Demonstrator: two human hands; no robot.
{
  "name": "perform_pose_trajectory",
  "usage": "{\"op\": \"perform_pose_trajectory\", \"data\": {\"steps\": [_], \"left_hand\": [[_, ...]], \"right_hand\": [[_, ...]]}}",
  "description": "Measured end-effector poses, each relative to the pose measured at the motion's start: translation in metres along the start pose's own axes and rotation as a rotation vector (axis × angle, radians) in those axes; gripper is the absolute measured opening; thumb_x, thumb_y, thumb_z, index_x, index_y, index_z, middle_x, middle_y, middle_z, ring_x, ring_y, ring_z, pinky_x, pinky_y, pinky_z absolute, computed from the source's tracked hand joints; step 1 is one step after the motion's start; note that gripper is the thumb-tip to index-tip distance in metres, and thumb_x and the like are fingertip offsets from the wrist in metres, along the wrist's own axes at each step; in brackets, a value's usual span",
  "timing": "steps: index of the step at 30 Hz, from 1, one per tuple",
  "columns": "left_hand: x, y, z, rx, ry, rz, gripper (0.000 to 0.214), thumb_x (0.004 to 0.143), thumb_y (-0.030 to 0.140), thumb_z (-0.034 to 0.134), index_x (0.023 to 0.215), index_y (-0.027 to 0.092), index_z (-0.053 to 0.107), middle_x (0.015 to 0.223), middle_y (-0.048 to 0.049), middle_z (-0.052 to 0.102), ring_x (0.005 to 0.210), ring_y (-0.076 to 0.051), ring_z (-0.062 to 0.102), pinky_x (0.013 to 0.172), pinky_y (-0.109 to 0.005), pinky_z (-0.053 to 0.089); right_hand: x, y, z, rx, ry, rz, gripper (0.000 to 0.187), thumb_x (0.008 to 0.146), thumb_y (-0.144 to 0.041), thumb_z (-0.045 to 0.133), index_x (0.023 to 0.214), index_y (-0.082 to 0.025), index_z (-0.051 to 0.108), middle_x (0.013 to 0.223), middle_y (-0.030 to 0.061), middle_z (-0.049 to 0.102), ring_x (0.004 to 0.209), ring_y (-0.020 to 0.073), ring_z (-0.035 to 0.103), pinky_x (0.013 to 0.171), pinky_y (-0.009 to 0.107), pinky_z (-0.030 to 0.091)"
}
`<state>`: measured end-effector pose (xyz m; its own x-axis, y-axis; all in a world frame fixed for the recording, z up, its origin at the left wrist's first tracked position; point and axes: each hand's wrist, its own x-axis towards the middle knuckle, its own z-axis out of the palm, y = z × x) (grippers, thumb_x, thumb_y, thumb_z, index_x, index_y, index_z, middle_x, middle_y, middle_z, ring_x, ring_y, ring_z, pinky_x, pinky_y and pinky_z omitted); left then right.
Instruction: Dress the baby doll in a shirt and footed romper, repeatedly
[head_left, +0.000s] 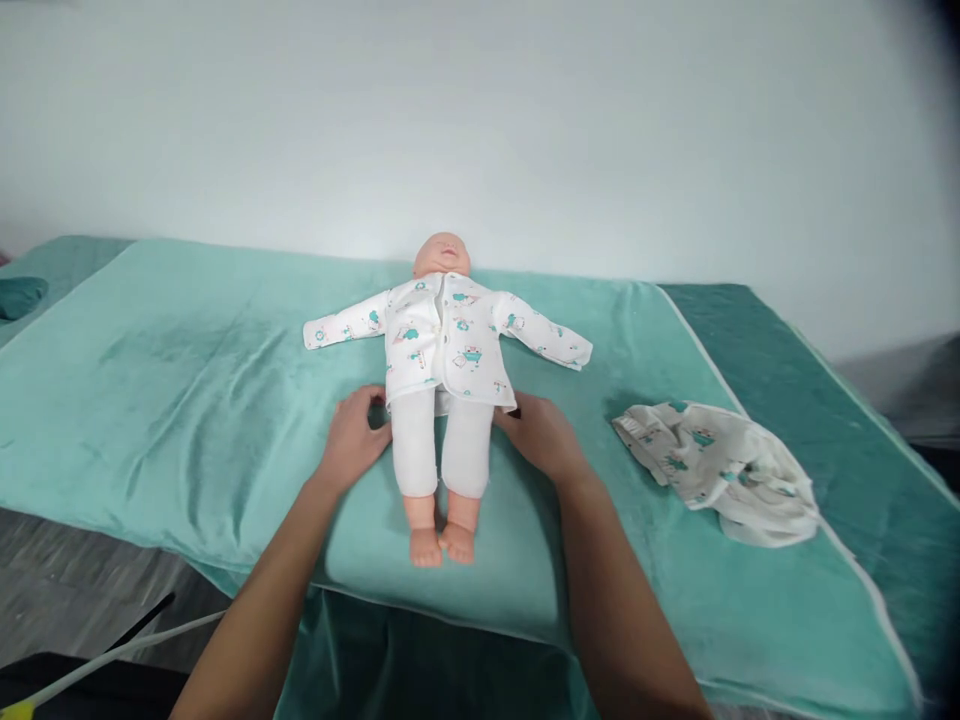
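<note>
A baby doll [441, 255] lies on its back, head toward the wall and bare feet toward me. It wears a white jacket [470, 335] with green and grey prints, its sleeves spread out to both sides. White fabric covers its legs [414, 440]. My left hand [355, 436] is curled at the jacket's lower left corner, thumb beside the doll's leg. On the opposite side, my right hand [541, 432] is curled at the lower right corner of the hem. The fingertips of both hands are partly hidden by the jacket and the doll.
Crumpled printed white clothing [720, 465] lies to the right on the light green cover [240, 400]. A darker green cloth [810, 390] extends at the far right. Behind the bed stands a pale wall [480, 120]. A pale cable [135, 645] crosses the lower left.
</note>
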<state>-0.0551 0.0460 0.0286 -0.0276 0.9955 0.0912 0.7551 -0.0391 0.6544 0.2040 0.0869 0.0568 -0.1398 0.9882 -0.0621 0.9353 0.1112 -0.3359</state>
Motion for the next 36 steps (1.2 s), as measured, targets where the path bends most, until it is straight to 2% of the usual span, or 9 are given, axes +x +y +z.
{"op": "perform_pose_trajectory", "data": {"steps": [6, 11, 16, 19, 22, 26, 30, 33, 36], "left_hand": [[0.002, -0.011, 0.012, 0.128, 0.111, 0.138, 0.011, 0.093, 0.024, 0.049, 0.088, 0.022, 0.059, 0.106, -0.0086, 0.07, 0.103, -0.028, 0.061, 0.09, -0.043, 0.043], [-0.007, -0.02, 0.013, 0.107, 0.315, 0.089, 0.013, 0.088, 0.022, 0.052, 0.075, 0.023, 0.052, 0.086, -0.0059, 0.065, 0.087, -0.025, 0.059, 0.081, -0.039, 0.044], [-0.011, -0.025, 0.016, 0.132, 0.418, 0.076, 0.006, 0.084, 0.017, 0.056, 0.086, 0.022, 0.058, 0.096, -0.0083, 0.065, 0.097, -0.028, 0.06, 0.089, -0.043, 0.047], [-0.007, -0.023, 0.017, 0.068, 0.488, 0.237, 0.029, 0.086, 0.016, 0.057, 0.115, 0.019, 0.058, 0.12, -0.0127, 0.063, 0.117, -0.029, 0.058, 0.101, -0.045, 0.047], [0.004, -0.017, 0.017, 0.041, 0.487, 0.428, 0.037, 0.094, 0.018, 0.052, 0.131, 0.02, 0.055, 0.131, -0.0133, 0.06, 0.124, -0.026, 0.055, 0.106, -0.045, 0.046], [0.021, -0.008, 0.017, 0.071, 0.52, 0.569, 0.03, 0.098, 0.016, 0.046, 0.122, 0.021, 0.064, 0.116, -0.0106, 0.067, 0.109, -0.023, 0.059, 0.095, -0.04, 0.048], [0.022, -0.002, 0.017, 0.314, 0.557, 0.815, 0.023, 0.096, 0.012, 0.054, 0.112, 0.021, 0.068, 0.097, -0.0087, 0.071, 0.089, -0.022, 0.06, 0.077, -0.037, 0.044], [0.016, -0.002, 0.016, 0.337, 0.564, 0.917, 0.023, 0.093, 0.011, 0.06, 0.112, 0.021, 0.068, 0.093, -0.0082, 0.072, 0.087, -0.022, 0.06, 0.074, -0.037, 0.042], [0.013, -0.004, 0.017, 0.231, 0.551, 0.894, 0.021, 0.093, 0.013, 0.059, 0.111, 0.02, 0.068, 0.093, -0.0089, 0.071, 0.087, -0.022, 0.061, 0.075, -0.037, 0.044]], "right_hand": [[-0.015, 0.006, 0.028, 0.034, 0.094, 0.144, 0.04, 0.097, -0.045, 0.05, 0.077, -0.018, 0.072, 0.082, 0.0131, 0.075, 0.077, 0.024, 0.066, 0.06, 0.031, 0.027], [-0.03, 0.002, 0.037, 0.047, 0.168, 0.157, 0.037, 0.096, -0.041, 0.049, 0.072, -0.019, 0.067, 0.081, 0.0096, 0.075, 0.073, 0.021, 0.063, 0.059, 0.032, 0.022], [-0.047, 0.007, 0.044, 0.113, 0.237, 0.162, 0.034, 0.096, -0.039, 0.049, 0.072, -0.021, 0.063, 0.075, 0.0055, 0.068, 0.068, 0.0201, 0.059, 0.057, 0.032, 0.028], [-0.046, 0.011, 0.047, 0.269, 0.474, -0.018, 0.02, 0.093, -0.034, 0.056, 0.1, -0.019, 0.068, 0.102, 0.0104, 0.069, 0.086, 0.0237, 0.065, 0.069, 0.035, 0.048], [-0.034, 0.004, 0.043, 0.3, 0.673, -0.327, 0.04, 0.092, -0.02, 0.053, 0.132, -0.019, 0.061, 0.133, 0.0162, 0.061, 0.122, 0.0291, 0.059, 0.097, 0.046, 0.053], [-0.008, -0.013, 0.033, 0.3, 0.641, -0.563, 0.049, 0.097, -0.012, 0.044, 0.141, -0.026, 0.057, 0.148, 0.0114, 0.058, 0.139, 0.0273, 0.052, 0.114, 0.053, 0.045], [0.008, -0.006, 0.035, 0.446, 0.542, -0.679, 0.047, 0.101, -0.018, 0.042, 0.144, -0.027, 0.059, 0.152, 0.0083, 0.057, 0.148, 0.0247, 0.045, 0.12, 0.055, 0.042], [0.001, 0.01, 0.041, 0.515, 0.476, -0.692, 0.044, 0.102, -0.022, 0.045, 0.142, -0.029, 0.061, 0.15, 0.0058, 0.059, 0.149, 0.0251, 0.045, 0.122, 0.058, 0.038], [-0.012, 0.015, 0.042, 0.61, 0.43, -0.647, 0.035, 0.101, -0.031, 0.053, 0.133, -0.033, 0.069, 0.145, 0.0029, 0.064, 0.147, 0.027, 0.048, 0.124, 0.06, 0.032]]}}
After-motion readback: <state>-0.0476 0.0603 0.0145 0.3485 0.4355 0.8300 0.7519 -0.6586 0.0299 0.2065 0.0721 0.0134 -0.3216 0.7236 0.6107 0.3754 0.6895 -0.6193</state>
